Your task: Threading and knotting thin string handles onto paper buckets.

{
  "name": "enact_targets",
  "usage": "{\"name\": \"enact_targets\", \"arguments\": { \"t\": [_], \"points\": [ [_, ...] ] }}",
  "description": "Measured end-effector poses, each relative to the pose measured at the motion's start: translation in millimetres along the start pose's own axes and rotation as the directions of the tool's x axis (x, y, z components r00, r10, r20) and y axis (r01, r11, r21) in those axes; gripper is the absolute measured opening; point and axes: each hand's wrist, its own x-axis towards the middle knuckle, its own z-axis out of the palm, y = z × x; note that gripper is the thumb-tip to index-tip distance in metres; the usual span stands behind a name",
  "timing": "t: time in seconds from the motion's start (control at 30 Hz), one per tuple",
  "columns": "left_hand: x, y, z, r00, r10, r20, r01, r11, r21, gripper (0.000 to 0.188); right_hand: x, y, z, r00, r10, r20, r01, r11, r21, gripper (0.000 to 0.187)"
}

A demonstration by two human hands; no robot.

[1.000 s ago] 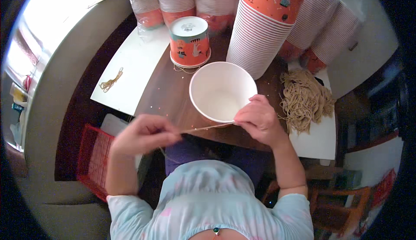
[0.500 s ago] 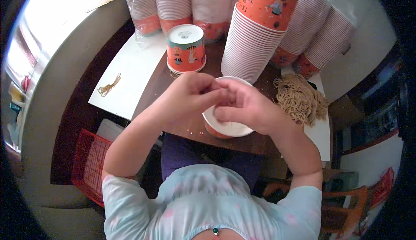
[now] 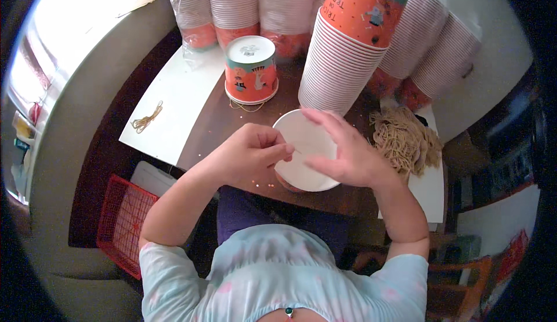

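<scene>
Two hands have parted at one cup.

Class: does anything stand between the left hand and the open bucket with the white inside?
Nothing visible does: the left hand reaches over the left side of the open bucket. The right hand is at its right side, and the upside-down bucket stands farther back.

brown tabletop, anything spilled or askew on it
Yes: a few tiny pale specks lie loose on the brown tabletop left of the open bucket, like spilled bits, too small to identify. The tall bucket stack appears to lean right, but the fisheye lens may exaggerate that.
</scene>
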Motion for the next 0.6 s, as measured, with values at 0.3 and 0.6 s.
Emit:
{"name": "enact_targets", "arguments": {
  "t": [0.3, 0.6],
  "points": [
    [10.5, 12.2, -13.7, 0.982, 0.160, -0.099, -0.155, 0.986, 0.059, 0.015, 25.6, 11.1, 2.8, 0.955, 0.234, 0.181, -0.295, 0.716, 0.632, 0.016],
    [35.0, -27.7, -8.0, 0.923, 0.234, -0.305, -0.012, 0.810, 0.587, 0.028, 20.4, 77.5, -3.4, 0.990, 0.052, -0.135, -0.084, 0.967, -0.242, 0.015]
  ]
}}
